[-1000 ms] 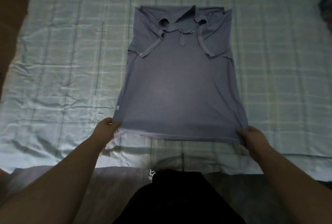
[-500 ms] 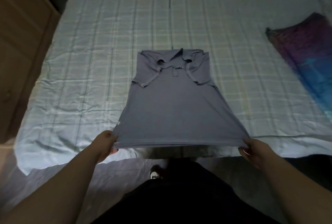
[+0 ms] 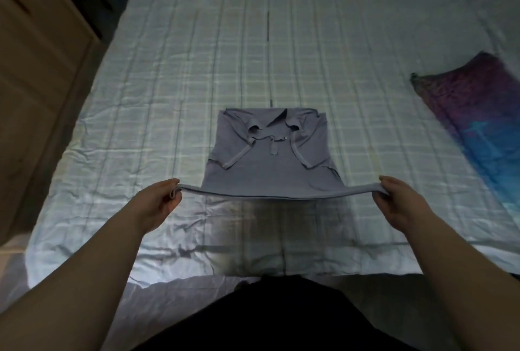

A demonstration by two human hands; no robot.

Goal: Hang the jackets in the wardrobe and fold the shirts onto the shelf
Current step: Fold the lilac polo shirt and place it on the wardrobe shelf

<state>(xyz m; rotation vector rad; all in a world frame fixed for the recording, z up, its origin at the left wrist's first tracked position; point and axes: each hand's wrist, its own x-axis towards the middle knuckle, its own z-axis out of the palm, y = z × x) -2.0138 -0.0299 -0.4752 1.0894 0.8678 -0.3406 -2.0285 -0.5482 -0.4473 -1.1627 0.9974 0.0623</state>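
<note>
A grey-blue polo shirt (image 3: 270,164) lies front-up on the checked bed (image 3: 351,49), collar toward the far side and both sleeves already turned in across the chest, so the body forms a narrow strip ready for a crosswise fold. The person holds its near hem off the bedding, one corner in each hand: the left hand (image 3: 157,201) pinches the left corner between thumb and curled fingers, and the right hand (image 3: 399,201) pinches the right corner the same way. The hands are held well apart, which stretches the hem into a taut, nearly straight line; that tension probably serves to keep the lower half flat and free of creases while it is carried over. The collar end rests on the bed and anchors the garment, so only the lower part hangs raised. The step in hand looks like folding the bottom up toward the collar, and the hem would need to land square to the shoulders for a tidy packet fit for the shelf. A purple and blue cloth (image 3: 484,114) lies on the bed well to the right, clear of the fold. Wooden furniture (image 3: 36,74) stands just beside the bed on the left; whether it is the wardrobe cannot be told.
</note>
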